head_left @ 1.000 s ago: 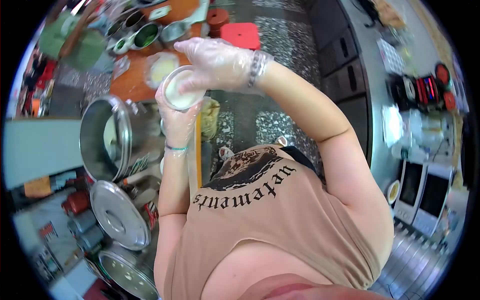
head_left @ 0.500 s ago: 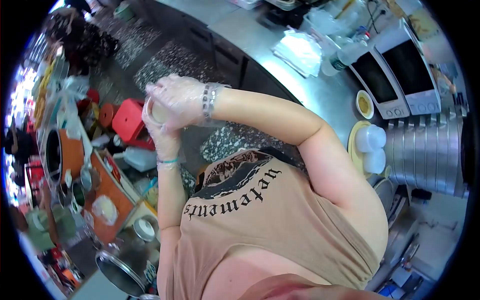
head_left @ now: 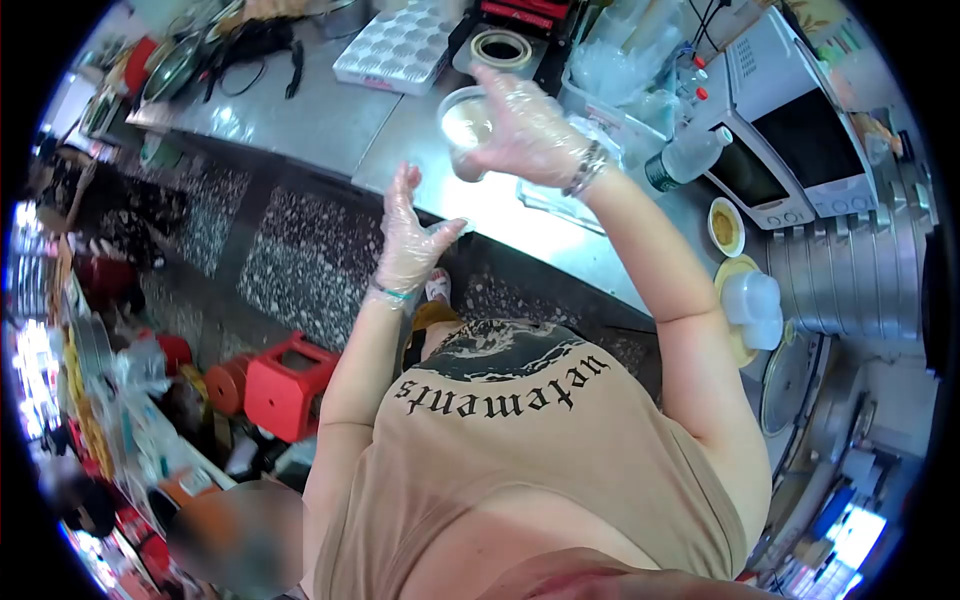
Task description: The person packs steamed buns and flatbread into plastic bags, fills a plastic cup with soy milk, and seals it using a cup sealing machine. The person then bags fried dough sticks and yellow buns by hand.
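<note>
My right hand (head_left: 530, 130), in a clear plastic glove, grips a clear plastic cup (head_left: 466, 128) over the steel counter's front part. Something whitish shows inside the cup, but I cannot make out what it is. My left hand (head_left: 412, 235), gloved too, is open and holds nothing. Its thumb and fingers are spread apart, below and left of the cup, near the counter edge. Beyond the right hand sits a device with a round metal ring (head_left: 500, 48).
On the steel counter (head_left: 300, 120) are a white dimpled tray (head_left: 398, 45), a plastic bottle (head_left: 685, 160), two microwaves (head_left: 810, 120) and a bowl of yellow food (head_left: 726, 228). Stacked plastic containers (head_left: 752, 305) stand at right. A red stool (head_left: 290, 388) is on the floor; a person (head_left: 75, 200) is at far left.
My body has turned toward the counter. Both hands were together around the cup; now the left hand has let go, and the right hand has carried the cup over the counter.
</note>
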Available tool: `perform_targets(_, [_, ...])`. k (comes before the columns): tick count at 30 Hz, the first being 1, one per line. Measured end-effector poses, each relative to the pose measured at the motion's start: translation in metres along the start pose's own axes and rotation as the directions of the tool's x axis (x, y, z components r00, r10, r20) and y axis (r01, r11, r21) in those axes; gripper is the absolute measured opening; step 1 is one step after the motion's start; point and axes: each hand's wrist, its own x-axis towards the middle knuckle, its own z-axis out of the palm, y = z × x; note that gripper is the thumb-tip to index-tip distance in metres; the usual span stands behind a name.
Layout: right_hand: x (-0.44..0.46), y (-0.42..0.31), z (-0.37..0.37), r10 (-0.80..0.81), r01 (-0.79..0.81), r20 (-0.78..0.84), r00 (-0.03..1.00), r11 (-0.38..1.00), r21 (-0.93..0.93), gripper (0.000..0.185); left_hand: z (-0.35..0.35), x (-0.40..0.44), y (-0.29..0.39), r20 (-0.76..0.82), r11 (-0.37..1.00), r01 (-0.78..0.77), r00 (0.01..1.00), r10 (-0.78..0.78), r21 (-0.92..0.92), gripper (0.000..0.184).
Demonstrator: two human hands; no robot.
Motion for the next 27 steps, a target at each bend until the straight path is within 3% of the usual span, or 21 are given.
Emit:
perform_targets(3, [0.057,0.061,0.008,0.055,-0.075,-0.204,0.977,0.993,-0.091,0.095,-0.010,0.056,-0.025,0.159,0.986,-0.122,0.982,0.103,0.117,0.101])
perform_targets(9, [0.141,0.155,0.021,0.276,-0.310,-0.285,0.918,0.947,-0.083,0.098,-0.021,0.125,-0.051,0.332,0.994,-0.096,0.940,0.073,0.053,0.097])
perform_targets(14, [0.179,0.209,0.049,0.292,-0.363,-0.341,0.893,0.917,-0.167,0.098,-0.029,0.157,-0.061,0.359,0.989,-0.115,0.930,0.075,0.091,0.093])
perform_targets(19, [0.187,0.233,0.080,0.318,-0.389,-0.328,0.890,0.904,-0.178,0.098,-0.032,0.176,-0.080,0.363,0.998,-0.042,0.932,0.020,0.053,0.094])
perform_targets(27, [0.175,0.244,0.130,0.514,-0.532,-0.164,0.842,0.842,-0.091,0.103,-0.025,0.194,-0.075,0.381,0.992,0.083,0.918,-0.113,0.093,0.090])
